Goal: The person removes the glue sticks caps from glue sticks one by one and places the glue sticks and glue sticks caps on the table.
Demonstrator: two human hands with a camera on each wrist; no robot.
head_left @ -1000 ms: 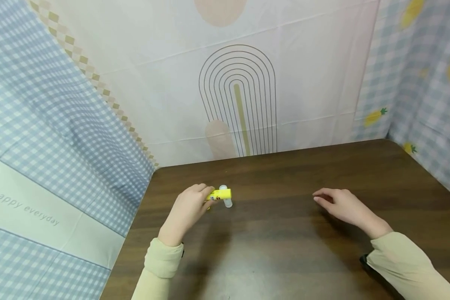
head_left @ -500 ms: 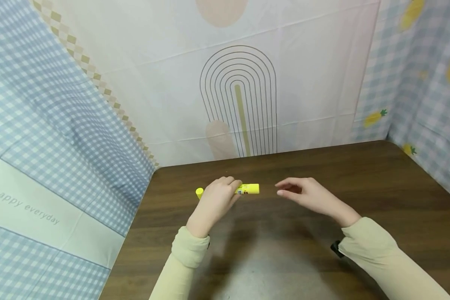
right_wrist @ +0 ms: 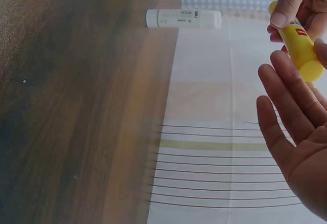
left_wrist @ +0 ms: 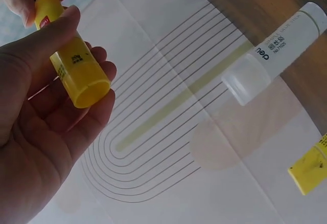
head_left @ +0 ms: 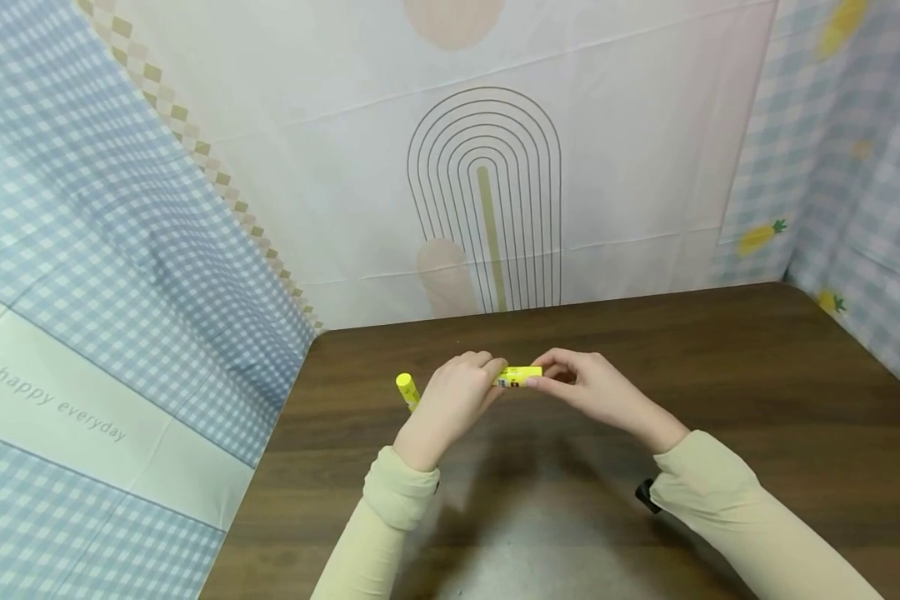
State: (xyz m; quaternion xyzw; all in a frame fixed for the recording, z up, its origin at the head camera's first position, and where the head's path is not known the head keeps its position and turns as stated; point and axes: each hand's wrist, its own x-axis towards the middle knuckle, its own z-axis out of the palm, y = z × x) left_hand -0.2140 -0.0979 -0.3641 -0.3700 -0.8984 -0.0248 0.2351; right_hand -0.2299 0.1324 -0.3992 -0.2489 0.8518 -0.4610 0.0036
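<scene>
Yellow cylindrical tube (head_left: 517, 377), smooth, red label (right_wrist: 300, 31) toward its right end, small dark print along the side. Left end translucent, hollow-looking at the rim. Held nearly level above the worktop (head_left: 720, 358): thumb and fingers of left grip (head_left: 457, 392) wrap the body; right grip (head_left: 588, 383) pinches the right end.

Bare left hand (head_left: 453, 393) grips, thumb laid across, fingers curled round. Bare right hand (head_left: 592, 385) pinches at the thumb, lower fingers extended, palm showing. Pale cream-green-sleeved arms (head_left: 727, 500) angle inward, hands just beside each other, short of brown wood-grain desk's (head_left: 795, 375) far edge.
</scene>
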